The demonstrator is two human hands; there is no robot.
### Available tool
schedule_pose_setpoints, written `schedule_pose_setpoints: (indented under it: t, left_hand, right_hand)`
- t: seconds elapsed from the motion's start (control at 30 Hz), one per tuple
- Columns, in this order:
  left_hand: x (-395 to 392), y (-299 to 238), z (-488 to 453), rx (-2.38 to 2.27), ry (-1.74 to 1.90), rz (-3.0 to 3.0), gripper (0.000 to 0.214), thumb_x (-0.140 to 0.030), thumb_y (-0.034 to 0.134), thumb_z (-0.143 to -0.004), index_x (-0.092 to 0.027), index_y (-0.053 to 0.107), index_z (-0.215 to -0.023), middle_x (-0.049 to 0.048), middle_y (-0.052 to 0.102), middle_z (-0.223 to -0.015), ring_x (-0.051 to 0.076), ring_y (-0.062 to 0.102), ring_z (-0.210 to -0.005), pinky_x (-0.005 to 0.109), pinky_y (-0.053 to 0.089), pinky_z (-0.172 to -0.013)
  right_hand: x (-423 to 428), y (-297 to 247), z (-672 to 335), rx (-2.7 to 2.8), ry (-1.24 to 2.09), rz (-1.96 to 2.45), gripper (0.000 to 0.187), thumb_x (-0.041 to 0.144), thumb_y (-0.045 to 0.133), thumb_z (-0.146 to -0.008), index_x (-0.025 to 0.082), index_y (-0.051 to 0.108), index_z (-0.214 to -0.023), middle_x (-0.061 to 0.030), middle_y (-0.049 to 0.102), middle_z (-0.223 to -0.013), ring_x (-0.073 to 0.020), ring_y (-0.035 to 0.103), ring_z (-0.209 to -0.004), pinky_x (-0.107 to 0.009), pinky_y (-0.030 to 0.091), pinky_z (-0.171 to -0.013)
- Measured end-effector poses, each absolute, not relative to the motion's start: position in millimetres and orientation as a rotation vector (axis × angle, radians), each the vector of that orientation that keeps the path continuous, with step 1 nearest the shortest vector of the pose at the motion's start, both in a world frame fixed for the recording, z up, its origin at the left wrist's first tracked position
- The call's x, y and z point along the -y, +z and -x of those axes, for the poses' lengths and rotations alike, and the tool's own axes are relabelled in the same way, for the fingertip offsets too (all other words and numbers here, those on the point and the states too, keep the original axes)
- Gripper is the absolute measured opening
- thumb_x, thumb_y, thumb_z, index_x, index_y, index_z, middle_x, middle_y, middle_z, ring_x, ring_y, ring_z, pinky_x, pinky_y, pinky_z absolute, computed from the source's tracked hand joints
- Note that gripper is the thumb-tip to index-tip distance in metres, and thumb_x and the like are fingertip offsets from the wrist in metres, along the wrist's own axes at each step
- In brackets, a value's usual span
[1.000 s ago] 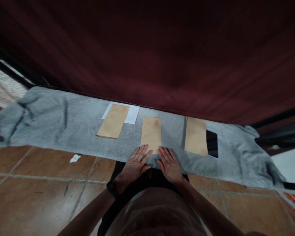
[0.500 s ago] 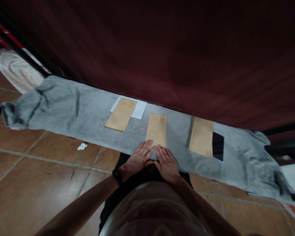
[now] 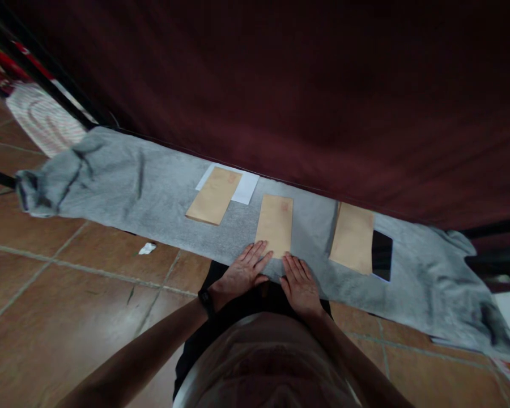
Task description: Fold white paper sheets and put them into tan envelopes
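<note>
A brown paper envelope [image 3: 274, 222] lies flat in front of me, its near end under my fingertips. My left hand [image 3: 247, 267] rests with fingers stretched out on its lower left corner. Beside its lower right corner, my right hand [image 3: 300, 283] lies flat with the fingers extended. To the left, another brown envelope [image 3: 215, 195] partly covers a sheet of white paper [image 3: 245, 187]. On the right, a brown envelope stack [image 3: 352, 238] lies next to a dark-screened phone [image 3: 381, 256], overlapping its left edge.
Grey cloth [image 3: 161, 198] covers the long narrow surface. A dark red curtain [image 3: 280, 102] hangs along its far side. A crumpled white scrap [image 3: 147, 248] lies on the tiled floor [image 3: 89, 300]. Dark metal bars [image 3: 46, 79] and striped fabric [image 3: 46, 116] are at the left.
My right hand has slid to the right, away from my left hand, widening the gap between them. My left hand stays on the envelope's near end. The whole view has shifted slightly.
</note>
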State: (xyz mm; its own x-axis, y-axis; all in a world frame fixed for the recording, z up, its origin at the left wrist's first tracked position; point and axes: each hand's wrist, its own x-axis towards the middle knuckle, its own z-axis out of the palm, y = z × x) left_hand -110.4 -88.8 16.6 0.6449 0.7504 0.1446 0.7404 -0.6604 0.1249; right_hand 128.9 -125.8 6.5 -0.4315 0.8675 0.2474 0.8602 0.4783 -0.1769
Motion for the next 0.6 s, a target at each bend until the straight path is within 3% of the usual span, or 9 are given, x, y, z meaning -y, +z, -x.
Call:
schedule_pose_setpoints:
  t: [0.23, 0.4, 0.6]
  left_hand:
    - [87, 11, 111, -1.273, 0.331, -2.834, 0.072, -0.05, 0.053, -0.099, -0.016, 0.031, -0.158, 0.0193, 0.025, -0.166, 0.031, 0.023, -0.155, 0.05, 0.026, -0.125]
    - [85, 10, 112, -1.277, 0.364, -2.849, 0.07, -0.051, 0.052, -0.099, -0.016, 0.033, -0.157, 0.0188, 0.028, -0.165, 0.031, 0.025, -0.154, 0.048, 0.027, -0.124]
    - [84, 4, 112, -1.304, 0.345, -2.865, 0.073, -0.049, 0.059, -0.096, -0.018, 0.034, -0.157, 0.0175, 0.031, -0.165, 0.031, 0.029, -0.153, 0.048, 0.029, -0.123]
  right_hand:
    - [107, 20, -134, 2.413, 0.132, 1.476, 0.052, 0.031, 0.036, -0.107, 0.011, 0.039, -0.155, -0.0117, 0.045, -0.157, -0.0235, 0.04, -0.148, -0.046, 0.033, -0.124]
    - [45, 25, -124, 2.489, 0.204, 1.396, 0.054, 0.029, 0.034, -0.107, 0.014, 0.032, -0.159, -0.0091, 0.034, -0.164, -0.0212, 0.032, -0.152, -0.046, 0.032, -0.124]
    - [-34, 18, -116, 2.534, 0.187, 1.504, 0.054, 0.032, 0.032, -0.107, 0.013, 0.034, -0.158, -0.0106, 0.033, -0.164, -0.0204, 0.03, -0.153, -0.043, 0.026, -0.126]
